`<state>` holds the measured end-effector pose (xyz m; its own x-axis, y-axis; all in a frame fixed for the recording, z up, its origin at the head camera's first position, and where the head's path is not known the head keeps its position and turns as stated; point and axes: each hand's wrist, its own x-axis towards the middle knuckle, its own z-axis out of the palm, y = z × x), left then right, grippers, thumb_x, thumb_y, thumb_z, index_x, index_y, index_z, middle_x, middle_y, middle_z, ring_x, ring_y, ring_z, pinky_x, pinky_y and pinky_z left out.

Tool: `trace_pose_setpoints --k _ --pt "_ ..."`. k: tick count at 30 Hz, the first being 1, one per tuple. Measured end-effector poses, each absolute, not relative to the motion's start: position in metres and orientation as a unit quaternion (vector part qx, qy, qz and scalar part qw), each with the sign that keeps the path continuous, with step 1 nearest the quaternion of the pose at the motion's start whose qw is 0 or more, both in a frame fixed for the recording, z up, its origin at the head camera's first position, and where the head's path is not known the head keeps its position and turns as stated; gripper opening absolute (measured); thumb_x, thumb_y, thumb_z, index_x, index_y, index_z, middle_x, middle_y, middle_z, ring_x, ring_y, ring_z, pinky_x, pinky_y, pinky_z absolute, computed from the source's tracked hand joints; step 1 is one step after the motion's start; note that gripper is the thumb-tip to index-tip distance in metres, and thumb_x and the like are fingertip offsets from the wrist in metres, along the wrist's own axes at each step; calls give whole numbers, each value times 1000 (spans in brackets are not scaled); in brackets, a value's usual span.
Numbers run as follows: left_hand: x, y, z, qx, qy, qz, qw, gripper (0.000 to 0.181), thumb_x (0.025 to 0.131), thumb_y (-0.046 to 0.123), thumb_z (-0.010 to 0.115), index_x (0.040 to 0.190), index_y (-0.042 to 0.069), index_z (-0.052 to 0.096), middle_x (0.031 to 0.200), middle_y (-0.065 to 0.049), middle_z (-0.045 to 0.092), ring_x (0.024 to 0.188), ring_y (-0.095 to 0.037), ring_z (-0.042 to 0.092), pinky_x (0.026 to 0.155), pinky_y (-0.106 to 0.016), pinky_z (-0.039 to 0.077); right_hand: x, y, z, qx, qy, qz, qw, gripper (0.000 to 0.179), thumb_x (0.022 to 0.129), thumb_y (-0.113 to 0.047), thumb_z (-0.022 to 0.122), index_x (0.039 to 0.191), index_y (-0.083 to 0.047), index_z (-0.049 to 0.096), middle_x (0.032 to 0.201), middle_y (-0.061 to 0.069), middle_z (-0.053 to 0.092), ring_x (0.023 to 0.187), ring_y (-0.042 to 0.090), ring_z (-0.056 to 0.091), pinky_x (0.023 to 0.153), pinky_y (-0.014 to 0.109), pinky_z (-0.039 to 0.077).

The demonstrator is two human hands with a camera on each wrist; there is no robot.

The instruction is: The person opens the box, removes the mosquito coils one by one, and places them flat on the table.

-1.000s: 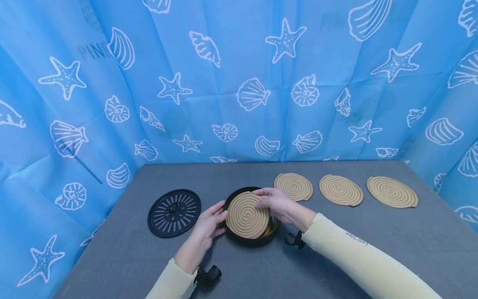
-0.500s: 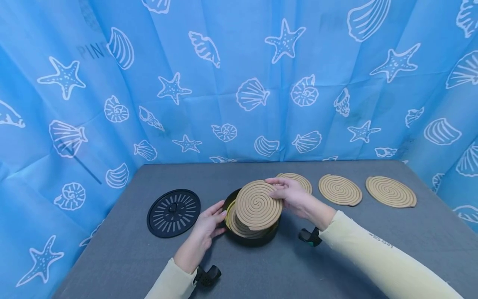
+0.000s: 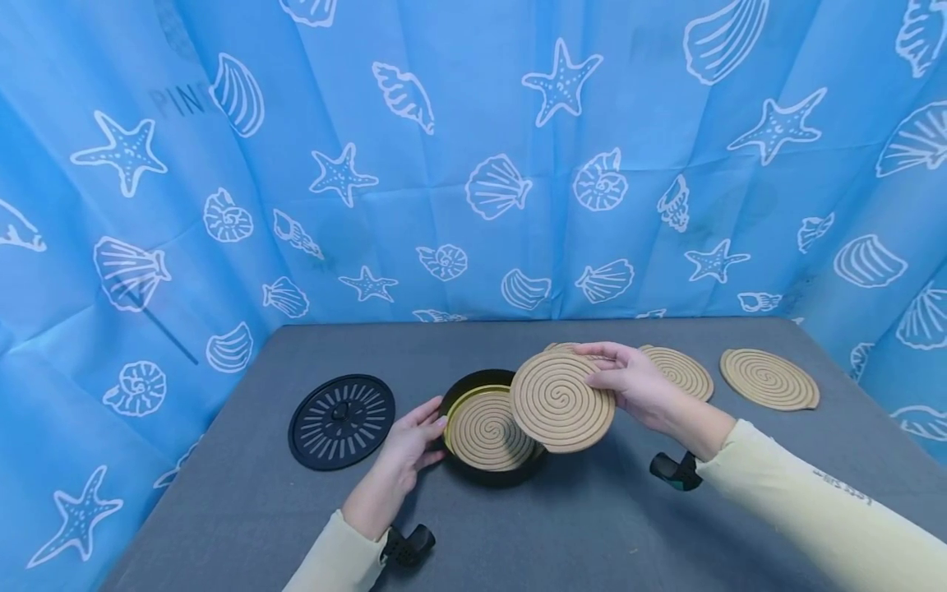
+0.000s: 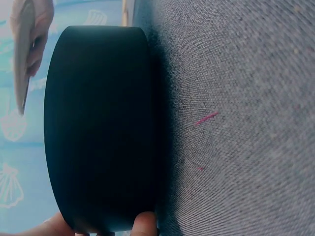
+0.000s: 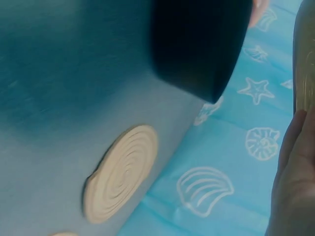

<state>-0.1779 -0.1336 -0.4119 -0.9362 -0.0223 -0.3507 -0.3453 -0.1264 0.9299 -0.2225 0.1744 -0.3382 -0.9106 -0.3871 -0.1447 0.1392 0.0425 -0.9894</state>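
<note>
A tan mosquito coil (image 3: 556, 404) is pinched at its right edge by my right hand (image 3: 639, 385), thumb on top, raised beside and partly over the right rim of a round black tin (image 3: 481, 477). Inside the gold-lined tin lies another coil (image 3: 484, 429), flat. My left hand (image 3: 403, 452) holds the tin's left side, its thumb at the rim. In the left wrist view, fingertips touch the tin's dark side wall (image 4: 98, 128) at the bottom. The right wrist view catches the held coil (image 5: 306, 59) edge-on above my fingers.
A black slotted lid (image 3: 342, 422) lies left of the tin. At the back right are three more coils: one mostly hidden behind the held coil, a middle coil (image 3: 684, 374) and a far-right coil (image 3: 769, 380). A blue shell-patterned curtain (image 3: 496, 148) encloses the grey table (image 3: 592, 526).
My right hand has lifted the coil out of the tin and moved it right, uncovering the coil inside. The left hand has stayed on the tin.
</note>
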Motion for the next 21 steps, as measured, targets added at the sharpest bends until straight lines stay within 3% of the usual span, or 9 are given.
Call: trace_pose_setpoints --k 10,21 --pt "-177 -134 -411 -144 656 733 110 46 101 10 50 147 5 41 149 -18 40 131 -34 45 97 -52 43 -216 207 -344 -78 727 -658 179 57 92 9 48 144 12 26 102 1 67 88 10 67 76 28 55" --pt "-176 -133 -410 -144 658 730 112 46 102 10 49 147 5 41 149 -18 40 131 -34 45 97 -52 43 -208 235 -366 -65 741 -638 201 61 90 8 49 145 11 25 104 1 64 88 11 65 75 31 55"
